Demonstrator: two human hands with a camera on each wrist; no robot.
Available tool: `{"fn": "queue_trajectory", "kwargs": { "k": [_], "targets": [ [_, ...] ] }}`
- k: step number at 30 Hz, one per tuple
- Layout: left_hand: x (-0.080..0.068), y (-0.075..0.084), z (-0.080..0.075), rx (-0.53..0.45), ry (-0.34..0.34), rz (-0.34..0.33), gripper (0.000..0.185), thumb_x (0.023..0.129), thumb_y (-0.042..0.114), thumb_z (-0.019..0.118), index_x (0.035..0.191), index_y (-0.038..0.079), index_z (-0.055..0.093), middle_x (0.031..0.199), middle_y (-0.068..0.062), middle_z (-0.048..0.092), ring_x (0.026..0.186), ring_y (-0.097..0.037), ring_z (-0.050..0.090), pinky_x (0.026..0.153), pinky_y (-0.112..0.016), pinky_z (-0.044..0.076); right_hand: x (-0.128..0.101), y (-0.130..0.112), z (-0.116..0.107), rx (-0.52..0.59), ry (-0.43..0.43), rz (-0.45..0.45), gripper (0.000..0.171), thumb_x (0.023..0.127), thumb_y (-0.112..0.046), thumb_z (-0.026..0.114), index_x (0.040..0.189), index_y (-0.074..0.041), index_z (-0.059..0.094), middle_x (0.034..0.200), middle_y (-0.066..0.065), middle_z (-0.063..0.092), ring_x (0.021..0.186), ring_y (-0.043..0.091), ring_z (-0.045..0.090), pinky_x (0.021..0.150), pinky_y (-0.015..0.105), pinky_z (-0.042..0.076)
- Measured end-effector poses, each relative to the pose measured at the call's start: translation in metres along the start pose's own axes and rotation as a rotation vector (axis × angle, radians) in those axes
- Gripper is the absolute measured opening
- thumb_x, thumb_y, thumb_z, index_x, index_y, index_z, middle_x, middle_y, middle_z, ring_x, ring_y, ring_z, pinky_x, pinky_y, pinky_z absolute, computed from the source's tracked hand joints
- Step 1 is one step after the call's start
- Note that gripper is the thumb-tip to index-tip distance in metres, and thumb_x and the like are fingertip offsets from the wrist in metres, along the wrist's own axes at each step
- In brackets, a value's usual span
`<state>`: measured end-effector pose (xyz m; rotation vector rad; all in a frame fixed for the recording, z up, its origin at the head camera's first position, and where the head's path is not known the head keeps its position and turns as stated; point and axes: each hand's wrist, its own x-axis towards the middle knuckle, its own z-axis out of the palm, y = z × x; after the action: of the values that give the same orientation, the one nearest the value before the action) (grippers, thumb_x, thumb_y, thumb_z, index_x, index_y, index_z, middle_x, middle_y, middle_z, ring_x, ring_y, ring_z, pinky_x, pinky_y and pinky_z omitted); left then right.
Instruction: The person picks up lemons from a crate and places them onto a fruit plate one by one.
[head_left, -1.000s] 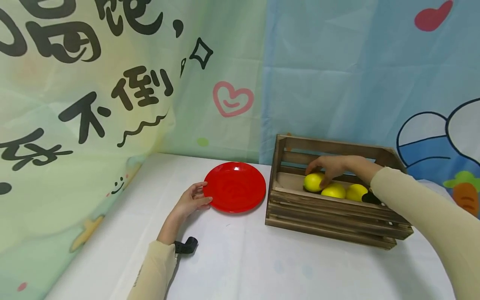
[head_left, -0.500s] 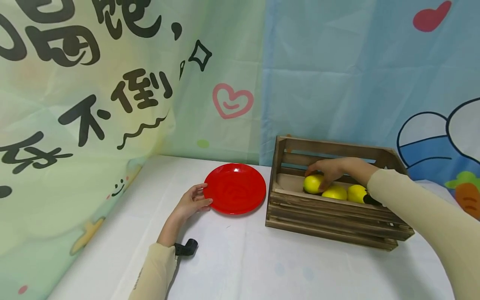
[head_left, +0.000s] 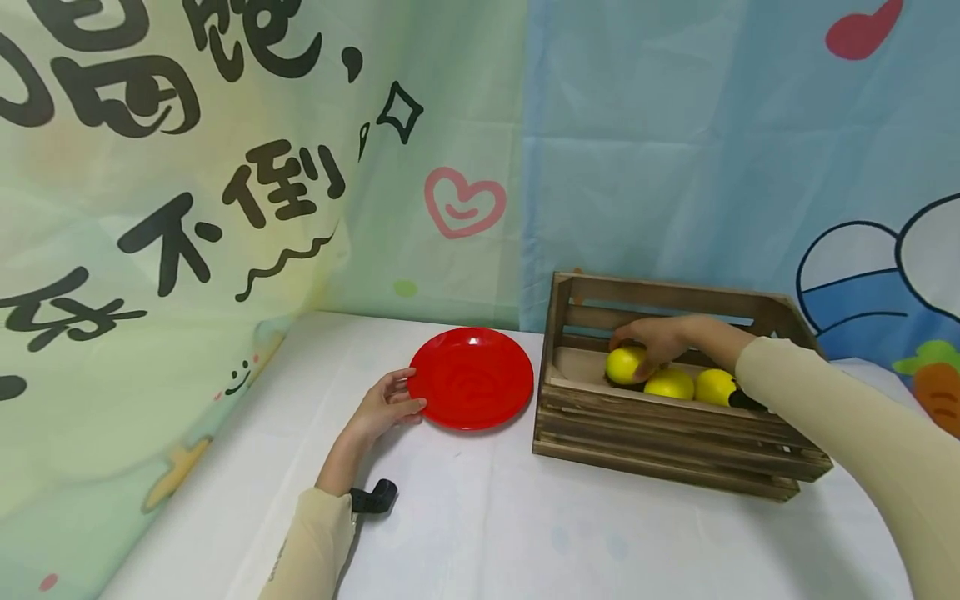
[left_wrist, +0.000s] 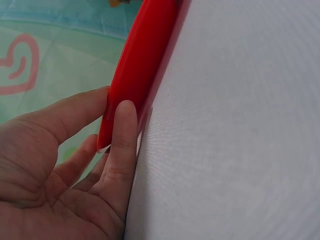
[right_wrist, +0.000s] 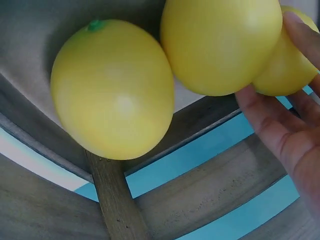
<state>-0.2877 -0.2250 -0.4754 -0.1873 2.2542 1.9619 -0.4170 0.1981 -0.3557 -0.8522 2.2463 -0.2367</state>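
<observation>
My left hand (head_left: 386, 406) holds the near left rim of a round red plate (head_left: 472, 379) on the table. In the left wrist view, the rim of the plate (left_wrist: 137, 65) sits between the thumb and fingers. Inside a slatted wooden crate (head_left: 667, 437), my right hand (head_left: 656, 340) grips the leftmost yellow lemon (head_left: 624, 365) from above. The right wrist view shows fingers curled round the held lemon (right_wrist: 282, 67), partly hidden by the middle lemon (right_wrist: 220, 45). A third lemon (right_wrist: 112, 90), with a green tip, lies at the other side.
The crate's raised slatted sides surround the lemons, and it stands just right of the plate. A white cloth (head_left: 480, 525) covers the table. Printed fabric curtains (head_left: 645, 167) hang behind and to the left. A black wrist strap (head_left: 375, 496) is on the left wrist.
Hardly anything differs: the left hand stays at the plate's rim, and the right hand stays on the leftmost lemon in the crate. The head view shifts very slightly.
</observation>
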Motion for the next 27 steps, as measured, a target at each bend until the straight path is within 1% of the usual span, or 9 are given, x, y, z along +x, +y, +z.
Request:
{"fn": "queue_trajectory", "kwargs": {
  "k": [1, 3, 7, 10, 12, 15, 20, 23, 27],
  "targets": [
    [-0.001, 0.000, 0.001, 0.002, -0.003, 0.000, 0.059, 0.089, 0.005, 0.069, 0.143, 0.006, 0.042, 0.138, -0.022, 0.051, 0.111, -0.029, 0.063, 0.077, -0.032, 0.060, -0.001, 0.000, 0.001, 0.024, 0.006, 0.001, 0.063, 0.091, -0.018, 0.070, 0.139, 0.008, 0.039, 0.138, 0.035, 0.037, 0.089, 0.025, 0.058, 0.070, 0.040, 0.056],
    [-0.001, 0.001, 0.002, 0.006, -0.008, 0.000, 0.060, 0.090, 0.004, 0.068, 0.143, 0.006, 0.042, 0.138, -0.022, 0.050, 0.112, -0.030, 0.062, 0.078, -0.032, 0.060, -0.003, -0.001, 0.001, 0.042, 0.033, -0.008, 0.064, 0.090, -0.019, 0.071, 0.139, 0.008, 0.039, 0.138, 0.035, 0.038, 0.097, 0.028, 0.059, 0.071, 0.038, 0.057],
    [-0.002, 0.003, 0.002, 0.005, 0.001, 0.006, 0.060, 0.089, 0.004, 0.068, 0.143, 0.005, 0.042, 0.137, -0.022, 0.051, 0.113, -0.032, 0.061, 0.077, -0.032, 0.060, -0.006, -0.003, 0.001, 0.068, 0.079, -0.034, 0.064, 0.090, -0.022, 0.072, 0.137, 0.008, 0.041, 0.136, 0.036, 0.040, 0.111, 0.040, 0.055, 0.073, 0.040, 0.058],
    [-0.002, 0.003, 0.002, 0.007, -0.001, 0.013, 0.059, 0.090, 0.004, 0.068, 0.143, 0.005, 0.042, 0.137, -0.022, 0.051, 0.114, -0.032, 0.061, 0.077, -0.032, 0.060, -0.008, -0.003, 0.001, 0.092, 0.084, -0.036, 0.064, 0.090, -0.024, 0.072, 0.137, 0.008, 0.042, 0.135, 0.037, 0.040, 0.113, 0.043, 0.055, 0.072, 0.041, 0.059],
    [-0.002, 0.003, 0.002, 0.004, -0.005, 0.012, 0.059, 0.090, 0.004, 0.068, 0.143, 0.005, 0.042, 0.138, -0.022, 0.051, 0.114, -0.032, 0.061, 0.078, -0.032, 0.060, -0.010, -0.003, 0.000, 0.108, 0.084, -0.030, 0.065, 0.090, -0.025, 0.072, 0.137, 0.008, 0.042, 0.136, 0.037, 0.040, 0.112, 0.041, 0.056, 0.073, 0.040, 0.059],
    [-0.002, 0.003, 0.002, 0.003, -0.004, 0.012, 0.059, 0.090, 0.004, 0.068, 0.143, 0.005, 0.042, 0.137, -0.022, 0.051, 0.112, -0.031, 0.062, 0.077, -0.032, 0.060, -0.011, -0.002, 0.000, 0.132, 0.087, -0.031, 0.065, 0.090, -0.025, 0.072, 0.137, 0.008, 0.042, 0.135, 0.036, 0.043, 0.108, 0.034, 0.059, 0.073, 0.039, 0.060],
    [-0.001, 0.001, 0.002, -0.010, -0.009, 0.011, 0.059, 0.089, 0.002, 0.068, 0.142, 0.004, 0.042, 0.136, -0.023, 0.051, 0.111, -0.030, 0.062, 0.077, -0.032, 0.060, -0.016, -0.004, -0.003, 0.183, 0.123, -0.035, 0.061, 0.090, -0.025, 0.071, 0.135, 0.007, 0.045, 0.125, 0.022, 0.057, 0.097, 0.022, 0.061, 0.072, 0.038, 0.059],
    [0.001, 0.000, 0.002, -0.021, -0.013, 0.020, 0.059, 0.089, 0.002, 0.067, 0.142, 0.003, 0.042, 0.136, -0.023, 0.050, 0.112, -0.030, 0.061, 0.078, -0.033, 0.060, -0.019, -0.009, -0.005, 0.207, 0.166, -0.028, 0.059, 0.090, -0.025, 0.071, 0.135, 0.006, 0.047, 0.121, 0.015, 0.060, 0.096, 0.020, 0.060, 0.073, 0.039, 0.058],
    [0.001, 0.000, 0.003, -0.022, -0.009, 0.019, 0.058, 0.090, 0.002, 0.067, 0.142, 0.003, 0.042, 0.137, -0.024, 0.050, 0.114, -0.032, 0.060, 0.079, -0.034, 0.060, -0.021, -0.018, -0.009, 0.217, 0.215, -0.033, 0.056, 0.090, -0.023, 0.071, 0.134, 0.004, 0.050, 0.121, 0.015, 0.059, 0.099, 0.023, 0.059, 0.077, 0.039, 0.057]
  ]
}}
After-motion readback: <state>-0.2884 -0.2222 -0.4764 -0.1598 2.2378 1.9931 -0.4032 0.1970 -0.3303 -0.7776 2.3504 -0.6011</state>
